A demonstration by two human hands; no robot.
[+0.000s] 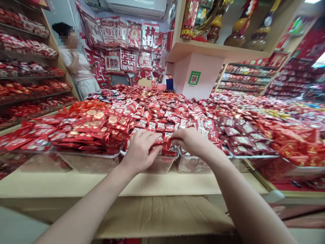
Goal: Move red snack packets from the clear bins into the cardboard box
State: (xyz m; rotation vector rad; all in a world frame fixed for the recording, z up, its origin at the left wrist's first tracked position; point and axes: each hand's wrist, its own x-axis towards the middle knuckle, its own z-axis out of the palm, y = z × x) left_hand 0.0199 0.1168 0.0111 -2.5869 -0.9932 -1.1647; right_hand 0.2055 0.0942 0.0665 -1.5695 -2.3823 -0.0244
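Both my hands reach into a clear plastic bin [162, 162] at the front edge of a big display table covered in small red packets [162, 115]. My left hand [141, 149] has its fingers curled down onto the packets in the bin. My right hand [189, 140] is closed in a pinch on the red packets [166, 144] between the two hands. The fingertips of both hands are partly hidden among the packets.
More clear bins [86, 159] line the table front, above a beige ledge [76, 184] and cardboard [162, 213]. Shelves [27, 71] of red goods stand at left and right. A person [78, 64] in a light top stands at the back left. A pink counter [200, 74] is behind.
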